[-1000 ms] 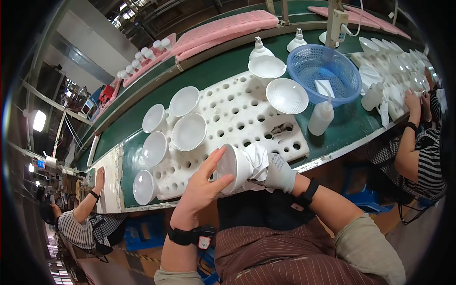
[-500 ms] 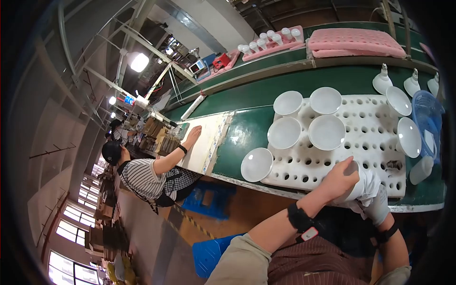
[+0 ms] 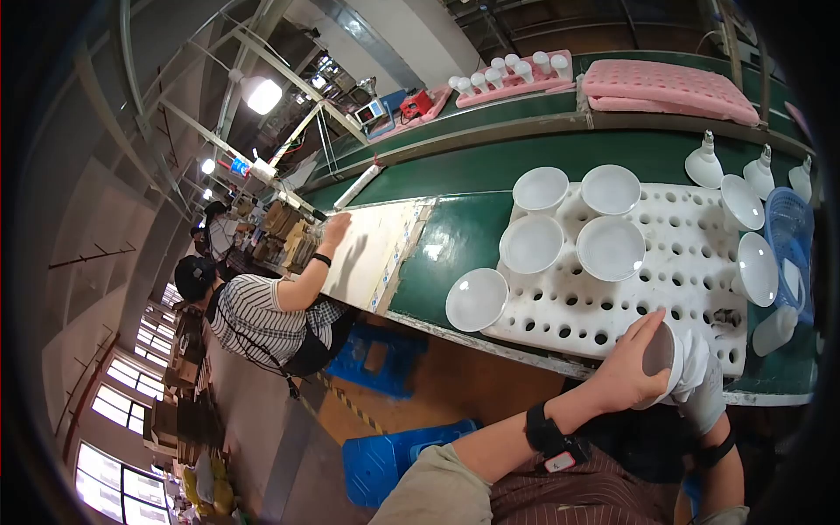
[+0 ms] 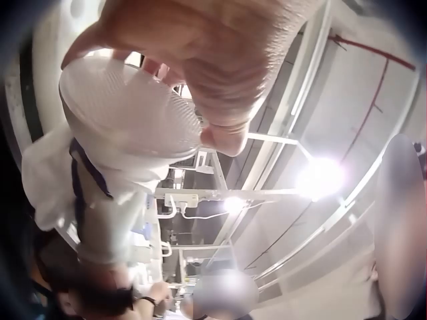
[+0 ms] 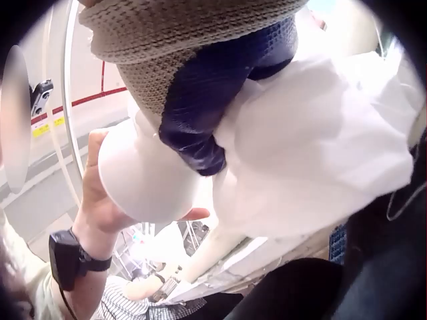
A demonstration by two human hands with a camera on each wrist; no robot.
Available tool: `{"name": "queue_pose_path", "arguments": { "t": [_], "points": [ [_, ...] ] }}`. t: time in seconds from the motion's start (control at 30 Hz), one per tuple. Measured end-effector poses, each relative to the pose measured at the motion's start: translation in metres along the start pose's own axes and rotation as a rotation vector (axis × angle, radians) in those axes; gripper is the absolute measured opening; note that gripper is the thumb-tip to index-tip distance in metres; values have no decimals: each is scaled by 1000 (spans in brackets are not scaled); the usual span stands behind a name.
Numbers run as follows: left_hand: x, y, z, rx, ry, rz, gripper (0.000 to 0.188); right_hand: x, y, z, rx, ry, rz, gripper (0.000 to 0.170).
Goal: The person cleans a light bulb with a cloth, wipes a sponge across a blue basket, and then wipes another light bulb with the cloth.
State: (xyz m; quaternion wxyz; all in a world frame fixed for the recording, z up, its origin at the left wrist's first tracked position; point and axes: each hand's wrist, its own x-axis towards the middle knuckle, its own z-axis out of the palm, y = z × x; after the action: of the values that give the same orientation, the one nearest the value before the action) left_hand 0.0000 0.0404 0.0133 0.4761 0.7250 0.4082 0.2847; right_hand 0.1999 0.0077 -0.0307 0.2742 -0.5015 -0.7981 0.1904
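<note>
My bare left hand [image 3: 626,367] holds a white cup-shaped lamp shade [image 3: 662,360] by its rim, fingers on one side and thumb on the other. In the left wrist view the ribbed round face of the shade [image 4: 127,110] shows under the left hand [image 4: 193,60]. My gloved right hand [image 3: 703,394] grips the shade's narrow end through a white cloth [image 3: 693,360]. The right wrist view shows the glove's dark blue fingers [image 5: 200,107] pressed on the shade [image 5: 143,173], with the cloth [image 5: 313,140] bunched beside them.
A white foam board with holes [image 3: 612,325] bears several shades [image 3: 611,248]. To its right are a blue basket [image 3: 787,229] and a white bottle [image 3: 774,331]. Pink foam trays [image 3: 669,86] lie behind. Another person [image 3: 262,315] works at the left; a blue stool [image 3: 385,455] stands below.
The head view has swung to the left, so the bench appears farther right. Both hands still hold the shade and cloth. The person at the left has moved an arm.
</note>
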Motion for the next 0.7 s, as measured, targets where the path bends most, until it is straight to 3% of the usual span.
{"name": "queue_pose_path", "arguments": {
  "t": [0.07,0.13,0.17,0.23,0.27,0.3,0.33,0.43,0.47,0.57,0.6,0.7],
  "points": [
    [-1,-1,1,-86,-3,-90,85,-3,-9,-4,-14,-7,55,49],
    [-1,6,-3,-367,-70,-345,85,-5,-14,-5,-31,-11,110,49],
    [-4,7,-2,-368,-70,-343,85,-6,-16,-5,-55,36,87,52],
    [-11,15,1,-49,-10,26,91,-8,-15,-8,-82,81,60,54],
    [-14,19,-2,-50,-10,28,91,-9,-13,-12,118,-6,16,55],
    [-18,31,-10,81,-106,177,94,-11,-12,-19,317,-95,-29,56],
    [-20,37,-14,213,-200,327,97,-11,-16,-33,294,-185,-99,57],
    [-24,37,-12,156,-126,393,101,-12,-18,-30,192,-98,-65,57],
    [-25,38,-12,124,-102,288,97,-14,-18,-26,145,-54,-47,57],
    [-23,24,-1,90,45,218,94,-18,-17,-13,3,78,9,58],
    [-23,30,-5,14,12,125,92,-19,-17,-6,-45,190,25,53],
    [-20,28,-6,-158,2,6,93,-10,-37,-16,4,209,57,49]
  ]
}}
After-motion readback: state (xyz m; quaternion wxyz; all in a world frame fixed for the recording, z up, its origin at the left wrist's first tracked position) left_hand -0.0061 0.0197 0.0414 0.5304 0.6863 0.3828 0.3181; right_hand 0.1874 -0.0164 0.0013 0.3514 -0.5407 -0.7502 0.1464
